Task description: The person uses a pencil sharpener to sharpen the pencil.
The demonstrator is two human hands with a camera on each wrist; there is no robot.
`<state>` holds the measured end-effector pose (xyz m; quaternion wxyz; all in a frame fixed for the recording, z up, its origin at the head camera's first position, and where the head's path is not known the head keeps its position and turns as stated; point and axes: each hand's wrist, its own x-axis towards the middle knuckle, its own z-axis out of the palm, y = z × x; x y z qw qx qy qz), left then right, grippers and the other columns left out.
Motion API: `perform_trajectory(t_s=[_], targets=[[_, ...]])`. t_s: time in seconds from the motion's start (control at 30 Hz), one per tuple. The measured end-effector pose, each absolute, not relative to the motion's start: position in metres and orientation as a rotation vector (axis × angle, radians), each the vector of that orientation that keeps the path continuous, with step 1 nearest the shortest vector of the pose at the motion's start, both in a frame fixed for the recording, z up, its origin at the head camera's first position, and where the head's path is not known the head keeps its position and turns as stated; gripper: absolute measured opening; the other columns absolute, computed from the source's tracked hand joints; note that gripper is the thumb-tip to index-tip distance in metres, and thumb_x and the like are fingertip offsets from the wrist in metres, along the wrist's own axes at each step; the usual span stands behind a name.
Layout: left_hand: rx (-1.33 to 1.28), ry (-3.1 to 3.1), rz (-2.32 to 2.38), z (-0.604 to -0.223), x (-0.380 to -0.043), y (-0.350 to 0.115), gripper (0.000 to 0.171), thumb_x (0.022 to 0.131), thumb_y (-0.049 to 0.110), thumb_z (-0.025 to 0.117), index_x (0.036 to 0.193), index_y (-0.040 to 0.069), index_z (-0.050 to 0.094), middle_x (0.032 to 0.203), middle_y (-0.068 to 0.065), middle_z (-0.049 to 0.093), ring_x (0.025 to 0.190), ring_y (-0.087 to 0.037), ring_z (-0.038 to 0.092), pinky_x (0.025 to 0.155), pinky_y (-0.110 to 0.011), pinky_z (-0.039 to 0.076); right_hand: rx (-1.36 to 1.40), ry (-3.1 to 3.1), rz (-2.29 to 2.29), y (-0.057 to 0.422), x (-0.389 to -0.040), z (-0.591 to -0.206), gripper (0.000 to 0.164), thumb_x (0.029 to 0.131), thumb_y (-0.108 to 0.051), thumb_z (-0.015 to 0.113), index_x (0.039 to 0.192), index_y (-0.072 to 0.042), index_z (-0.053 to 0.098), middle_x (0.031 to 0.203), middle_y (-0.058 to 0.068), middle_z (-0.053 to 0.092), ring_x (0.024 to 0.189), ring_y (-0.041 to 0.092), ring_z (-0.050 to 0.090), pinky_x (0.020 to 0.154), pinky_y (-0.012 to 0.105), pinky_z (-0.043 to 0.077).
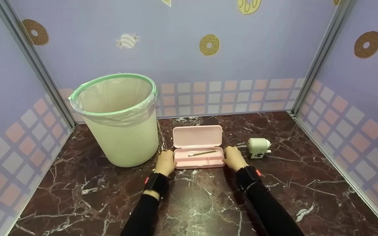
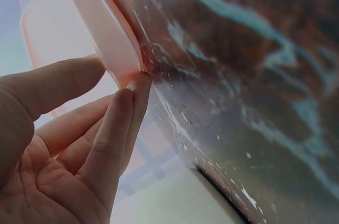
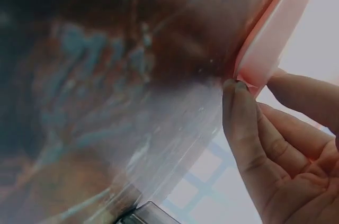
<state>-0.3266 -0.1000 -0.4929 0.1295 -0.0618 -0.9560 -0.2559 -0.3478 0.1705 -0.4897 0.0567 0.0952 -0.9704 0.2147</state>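
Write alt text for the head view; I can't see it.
A person's left hand and right hand grip opposite ends of an open pink pencil case holding one pencil, on a dark marbled table. A pale, green-rimmed bin stands to the left; a pale green sharpener sits to the right.

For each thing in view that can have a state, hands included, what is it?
Pencil case: open, flat on the table
Lid: raised, tipped back
Pencil: lying aslant inside the case
Left hand: gripping the case's left end
Right hand: gripping its right end
Bin: upright, uncovered, bag-lined; bottom hidden
Sharpener: standing upright, untouched
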Motion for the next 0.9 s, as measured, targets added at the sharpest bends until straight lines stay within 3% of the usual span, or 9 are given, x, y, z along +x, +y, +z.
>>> perform_trajectory(t_s=[0.2, 0.9], targets=[[-0.227, -2.761, -0.749, -0.495, -0.314, -0.105, 0.016, 0.071, -0.003, 0.079, 0.083, -0.007, 0.069, 0.084, -0.026, 0.071, 0.082, -0.045, 0.069, 0.075, -0.052, 0.056, 0.367, -2.901, 0.539, 0.166, -0.335, -0.494, 0.012, 0.073, 0.001, 0.076, 0.070, 0.005, 0.065, 0.078, 0.025, 0.069, 0.084, 0.046, 0.068, 0.077, 0.056, 0.054], [-0.401, -2.711, -0.602, -0.493, -0.248, -0.129, 0.018, 0.067, -0.005, 0.078, 0.072, -0.002, 0.062, 0.074, -0.021, 0.068, 0.072, -0.044, 0.067, 0.064, -0.053, 0.053, 0.546, -2.828, 0.452, 0.149, -0.276, -0.497, 0.019, 0.069, -0.003, 0.080, 0.066, 0.000, 0.062, 0.068, 0.019, 0.066, 0.070, 0.042, 0.067, 0.065, 0.054, 0.053]])
